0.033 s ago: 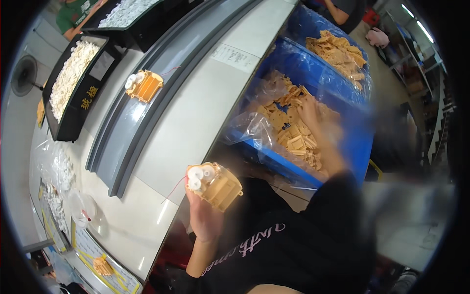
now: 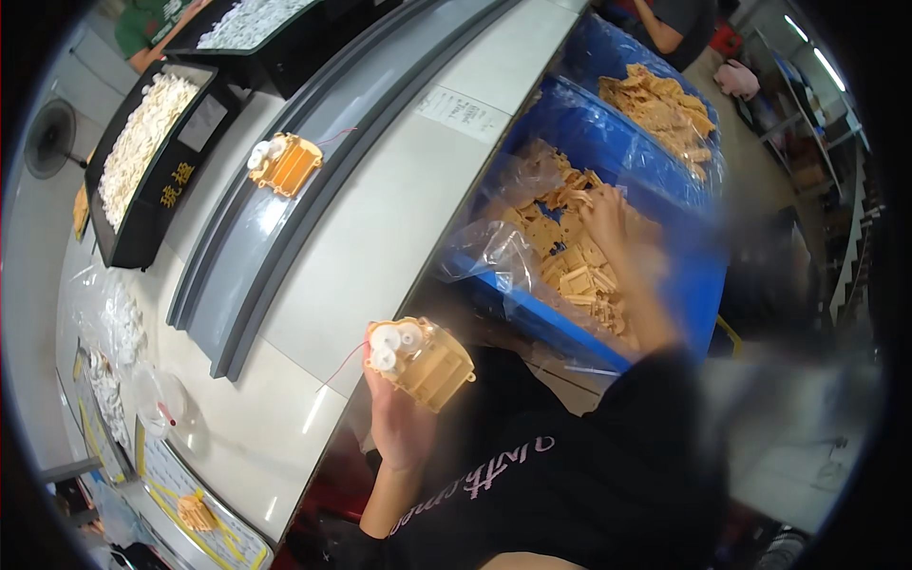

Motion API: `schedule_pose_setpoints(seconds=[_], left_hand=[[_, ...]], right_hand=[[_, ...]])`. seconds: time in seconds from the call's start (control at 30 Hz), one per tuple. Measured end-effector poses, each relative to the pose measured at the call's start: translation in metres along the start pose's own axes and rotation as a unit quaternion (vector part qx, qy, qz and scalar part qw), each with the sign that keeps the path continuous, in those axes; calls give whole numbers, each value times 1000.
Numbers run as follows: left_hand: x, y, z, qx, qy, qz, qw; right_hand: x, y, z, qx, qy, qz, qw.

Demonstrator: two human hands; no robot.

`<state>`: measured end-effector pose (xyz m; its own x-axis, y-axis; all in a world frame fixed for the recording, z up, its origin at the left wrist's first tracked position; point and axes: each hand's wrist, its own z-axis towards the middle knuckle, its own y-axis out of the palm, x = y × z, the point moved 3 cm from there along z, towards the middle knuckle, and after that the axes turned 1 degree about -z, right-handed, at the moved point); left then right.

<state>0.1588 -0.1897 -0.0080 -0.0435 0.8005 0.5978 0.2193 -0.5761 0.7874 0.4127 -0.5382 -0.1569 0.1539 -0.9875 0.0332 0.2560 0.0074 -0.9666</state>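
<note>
My left hand (image 2: 399,423) grips a tan plastic gearbox housing (image 2: 435,370) from below, near the table's edge. White gears (image 2: 385,347) sit at one end of the housing, and a thin red wire trails from it to the left. Off to the right, my right hand (image 2: 603,214) reaches into a blue bin (image 2: 689,275) lined with clear plastic. Its fingers are bent together over the loose tan plastic parts (image 2: 579,271); what they hold is too small to make out.
A second geared housing (image 2: 287,166) lies in a grey channel (image 2: 237,256) across the white table. Black bins (image 2: 142,233) of small white parts stand at the far left. Another blue bin (image 2: 579,57) holds more tan parts. One tan piece (image 2: 197,513) rests on a tray at lower left.
My right hand has shifted slightly among the parts in the bin, and its fingers are drawn more together. My left hand still holds the housing in nearly the same place.
</note>
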Motion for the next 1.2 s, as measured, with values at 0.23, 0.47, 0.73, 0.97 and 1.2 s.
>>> schedule_pose_setpoints(seconds=[0.23, 0.47, 0.73, 0.97, 1.2], left_hand=[[-14, -5, 7, -3, -28, -3, 1000], [-26, 13, 9, 32, -11, -110, 993], [-35, 3, 0, 5, 73, -137, 988], [-31, 5, -4, 30, 113, -144, 983], [-29, 1, -5, 71, 104, -113, 985]], right_hand=[[-87, -165, -17, -50, 125, 612, 780], [-199, -247, -76, -174, 164, 851, 467], [-247, -219, -117, -113, 171, 832, 515], [-255, -215, -123, -109, 167, 784, 587], [-258, -233, -123, -195, 122, 633, 739]])
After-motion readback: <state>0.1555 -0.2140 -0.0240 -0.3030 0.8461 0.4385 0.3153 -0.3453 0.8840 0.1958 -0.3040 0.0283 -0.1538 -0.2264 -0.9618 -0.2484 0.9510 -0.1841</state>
